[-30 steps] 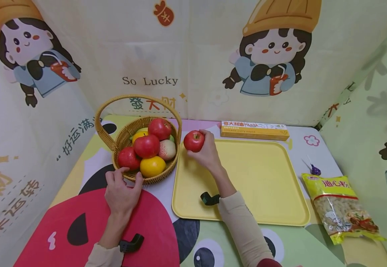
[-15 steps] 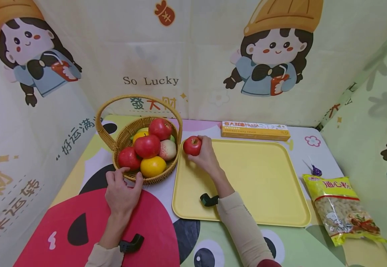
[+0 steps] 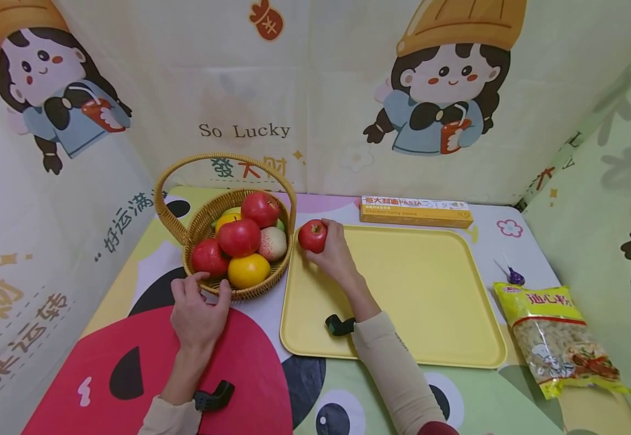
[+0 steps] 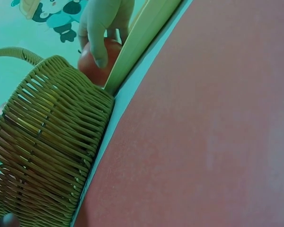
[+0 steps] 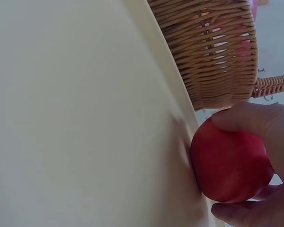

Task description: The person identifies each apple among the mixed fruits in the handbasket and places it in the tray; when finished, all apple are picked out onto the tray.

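My right hand point(image 3: 336, 252) grips a red apple point(image 3: 312, 235) at the back left corner of the yellow tray point(image 3: 397, 290). In the right wrist view the apple point(image 5: 229, 161) is against the tray's surface near its rim, with thumb and fingers on either side of it. The wicker basket point(image 3: 250, 293) stands left of the tray and holds several fruits, among them red apples point(image 3: 239, 238), a yellow fruit point(image 3: 249, 271) and a pale peach point(image 3: 273, 243). At the basket's front rim, my left hand point(image 3: 199, 311) rests with its fingers bent around the edge.
Behind the tray lies a pasta box point(image 3: 416, 212). To its right are a small purple-wrapped lollipop point(image 3: 515, 277) and a yellow bag of pasta point(image 3: 560, 338). The basket's tall handle point(image 3: 225, 156) arches above the fruit, and a printed cloth wall stands behind.
My right hand has moved slightly left and down with the red apple, bringing it to the tray's back left corner. The left hand has stayed at the basket's rim.
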`<control>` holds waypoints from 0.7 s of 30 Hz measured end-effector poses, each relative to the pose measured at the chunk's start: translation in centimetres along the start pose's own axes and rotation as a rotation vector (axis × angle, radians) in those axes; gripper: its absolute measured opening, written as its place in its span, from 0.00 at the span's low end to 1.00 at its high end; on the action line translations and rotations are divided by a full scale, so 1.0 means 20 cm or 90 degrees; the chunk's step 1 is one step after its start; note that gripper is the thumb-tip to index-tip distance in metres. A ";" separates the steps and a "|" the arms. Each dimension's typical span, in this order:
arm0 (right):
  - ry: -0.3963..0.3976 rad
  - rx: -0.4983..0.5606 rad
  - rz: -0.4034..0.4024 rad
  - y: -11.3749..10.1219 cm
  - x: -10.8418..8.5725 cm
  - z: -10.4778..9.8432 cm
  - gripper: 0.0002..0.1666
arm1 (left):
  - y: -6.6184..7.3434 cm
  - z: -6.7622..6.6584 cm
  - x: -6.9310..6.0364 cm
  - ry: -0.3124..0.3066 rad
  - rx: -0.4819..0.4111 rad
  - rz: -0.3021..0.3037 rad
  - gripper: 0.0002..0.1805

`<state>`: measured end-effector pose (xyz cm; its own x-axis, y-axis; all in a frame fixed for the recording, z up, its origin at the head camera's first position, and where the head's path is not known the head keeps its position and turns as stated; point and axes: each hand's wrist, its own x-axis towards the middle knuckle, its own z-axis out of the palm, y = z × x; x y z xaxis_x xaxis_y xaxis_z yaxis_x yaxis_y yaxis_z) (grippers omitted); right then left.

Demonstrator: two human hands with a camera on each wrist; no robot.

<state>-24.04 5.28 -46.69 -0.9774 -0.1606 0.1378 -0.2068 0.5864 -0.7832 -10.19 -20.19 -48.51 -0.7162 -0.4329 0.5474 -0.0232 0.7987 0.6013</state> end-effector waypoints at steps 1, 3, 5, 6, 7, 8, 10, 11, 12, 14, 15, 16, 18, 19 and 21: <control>-0.001 -0.002 0.000 0.00 0.00 0.00 0.49 | 0.00 0.00 0.00 0.001 0.001 -0.002 0.20; -0.001 -0.005 0.003 -0.01 0.00 -0.01 0.51 | 0.00 0.00 0.00 0.001 0.004 -0.007 0.19; 0.005 -0.005 0.005 -0.01 0.00 -0.02 0.52 | 0.00 0.00 0.00 -0.001 0.006 -0.011 0.19; 0.009 -0.006 0.006 -0.02 -0.01 -0.03 0.53 | 0.00 0.00 0.00 -0.002 0.007 -0.014 0.19; 0.014 -0.005 0.005 -0.02 -0.01 -0.03 0.53 | 0.00 0.00 0.00 -0.003 0.006 -0.017 0.19; 0.018 -0.003 0.005 -0.03 -0.01 -0.04 0.54 | 0.00 0.00 0.00 -0.005 0.006 -0.019 0.19; 0.027 -0.001 0.002 -0.04 -0.01 -0.06 0.53 | 0.00 -0.01 0.00 -0.009 0.010 -0.026 0.19; 0.032 0.000 0.000 -0.05 -0.01 -0.06 0.53 | 0.00 -0.01 0.00 -0.011 0.012 -0.030 0.19; 0.035 0.000 -0.002 -0.06 -0.02 -0.07 0.52 | 0.00 -0.01 0.00 -0.013 0.013 -0.033 0.19; 0.042 0.002 -0.008 -0.08 -0.02 -0.08 0.51 | 0.00 -0.01 0.00 -0.017 0.016 -0.039 0.19; 0.046 0.005 -0.011 -0.09 -0.02 -0.09 0.51 | 0.01 -0.01 0.00 -0.018 0.016 -0.042 0.19; 0.050 0.007 -0.015 -0.10 -0.02 -0.10 0.50 | 0.01 -0.01 0.00 -0.018 0.016 -0.044 0.18; 0.057 0.010 -0.025 -0.12 -0.03 -0.12 0.50 | 0.01 -0.01 0.00 -0.019 0.013 -0.046 0.18; 0.061 0.011 -0.031 -0.12 -0.03 -0.12 0.49 | 0.01 -0.01 0.00 -0.018 0.012 -0.047 0.18; 0.068 0.010 -0.043 -0.14 -0.03 -0.14 0.49 | 0.01 -0.01 0.00 -0.018 0.009 -0.049 0.18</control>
<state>-22.92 5.94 -42.89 -0.9606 -0.1131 0.2540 -0.2725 0.5648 -0.7790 -10.04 -20.16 -48.25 -0.7310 -0.4814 0.4836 -0.0882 0.7695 0.6326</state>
